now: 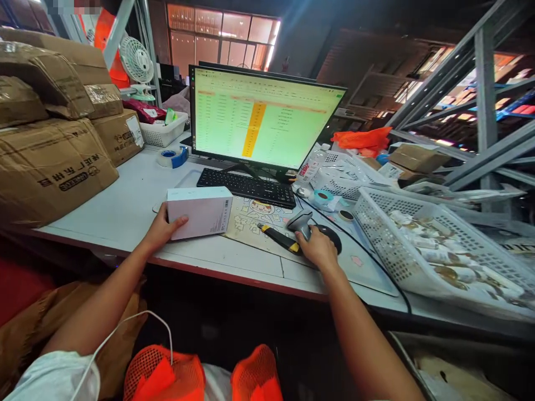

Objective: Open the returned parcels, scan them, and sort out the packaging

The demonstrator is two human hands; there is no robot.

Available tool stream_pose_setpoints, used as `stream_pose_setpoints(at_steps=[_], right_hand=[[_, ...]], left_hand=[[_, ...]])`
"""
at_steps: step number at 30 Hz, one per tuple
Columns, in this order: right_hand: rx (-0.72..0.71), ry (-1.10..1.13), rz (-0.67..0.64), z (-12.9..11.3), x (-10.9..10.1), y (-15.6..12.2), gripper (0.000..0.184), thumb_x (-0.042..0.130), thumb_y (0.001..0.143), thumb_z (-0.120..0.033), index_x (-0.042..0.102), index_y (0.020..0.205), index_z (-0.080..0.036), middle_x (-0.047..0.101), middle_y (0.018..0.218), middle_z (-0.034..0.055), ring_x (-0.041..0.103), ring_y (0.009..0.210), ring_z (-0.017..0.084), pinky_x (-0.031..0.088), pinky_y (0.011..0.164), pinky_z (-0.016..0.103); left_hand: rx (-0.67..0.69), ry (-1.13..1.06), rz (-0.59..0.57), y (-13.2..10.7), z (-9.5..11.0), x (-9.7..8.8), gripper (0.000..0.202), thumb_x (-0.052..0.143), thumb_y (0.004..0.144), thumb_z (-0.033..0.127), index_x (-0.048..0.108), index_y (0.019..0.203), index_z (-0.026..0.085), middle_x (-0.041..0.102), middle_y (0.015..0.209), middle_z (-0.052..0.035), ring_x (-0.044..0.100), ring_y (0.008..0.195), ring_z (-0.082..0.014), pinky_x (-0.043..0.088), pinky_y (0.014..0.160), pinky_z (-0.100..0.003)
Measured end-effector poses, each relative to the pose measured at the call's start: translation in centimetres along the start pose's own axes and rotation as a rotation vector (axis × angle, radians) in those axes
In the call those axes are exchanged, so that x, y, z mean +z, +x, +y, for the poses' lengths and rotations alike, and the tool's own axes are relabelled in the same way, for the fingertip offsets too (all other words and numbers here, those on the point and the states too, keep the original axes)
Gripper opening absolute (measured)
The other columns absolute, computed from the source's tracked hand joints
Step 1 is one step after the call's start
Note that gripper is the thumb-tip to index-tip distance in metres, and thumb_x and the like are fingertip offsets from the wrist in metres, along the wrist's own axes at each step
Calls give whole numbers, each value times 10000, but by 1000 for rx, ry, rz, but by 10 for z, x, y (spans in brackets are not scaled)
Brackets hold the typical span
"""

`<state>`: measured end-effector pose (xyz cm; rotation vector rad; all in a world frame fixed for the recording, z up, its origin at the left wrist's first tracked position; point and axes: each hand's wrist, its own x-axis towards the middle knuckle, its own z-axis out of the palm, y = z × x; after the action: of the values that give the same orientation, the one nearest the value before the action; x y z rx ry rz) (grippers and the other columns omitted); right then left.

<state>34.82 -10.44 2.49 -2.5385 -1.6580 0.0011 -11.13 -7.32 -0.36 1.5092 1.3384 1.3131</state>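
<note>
My left hand grips the near left edge of a white box, which stands on the desk with a barcode label at its right end. The thumb lies across its front face. On the right, my right hand is wrapped round the handle of a grey barcode scanner. The scanner's head points up and to the left, near a black round object. A yellow and black utility knife lies on the patterned desk mat, between the box and the scanner.
A monitor showing a spreadsheet stands behind a black keyboard. Cardboard boxes are stacked at the left. A tape roll sits near the back. At right, a white basket holds many small rolls; a black cable runs beside it.
</note>
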Motion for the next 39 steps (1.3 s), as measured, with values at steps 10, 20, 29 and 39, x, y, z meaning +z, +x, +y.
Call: stream_pose_setpoints(at_steps=[10, 20, 29, 39], right_hand=[[-387, 249, -12, -7, -57, -33, 539, 482, 957, -426, 641, 1355, -99, 710, 1239, 191, 667, 1163, 336, 503, 1005, 423], [-862, 417, -138, -29, -114, -88, 398, 572, 895, -373, 705, 1219, -186, 762, 1116, 87, 725, 972, 237, 560, 841, 305], [-257, 185, 0, 16, -29, 33, 547, 515, 951, -459, 664, 1320, -84, 695, 1288, 187, 651, 1193, 360, 497, 1012, 432], [-142, -14, -22, 27, -16, 42, 602, 523, 953, -536, 615, 1362, -105, 721, 1152, 196, 692, 1045, 364, 519, 829, 415]], left_hand=[[-6, 182, -70, 3, 29, 18, 811, 783, 709, 631, 485, 1337, 214, 660, 1255, -106, 635, 1151, -318, 520, 979, -455], [-5, 301, -147, 4, 39, 15, 873, 765, 738, 663, 431, 1419, 232, 666, 1268, -103, 654, 1141, -319, 548, 956, -443], [-56, 293, -129, -13, 1, -13, 880, 717, 789, 658, 375, 1487, 247, 617, 1391, -120, 598, 1268, -333, 500, 1073, -485], [-111, 390, -231, -13, -23, -31, 853, 731, 760, 665, 535, 1431, 177, 651, 1354, -166, 615, 1243, -379, 504, 1083, -496]])
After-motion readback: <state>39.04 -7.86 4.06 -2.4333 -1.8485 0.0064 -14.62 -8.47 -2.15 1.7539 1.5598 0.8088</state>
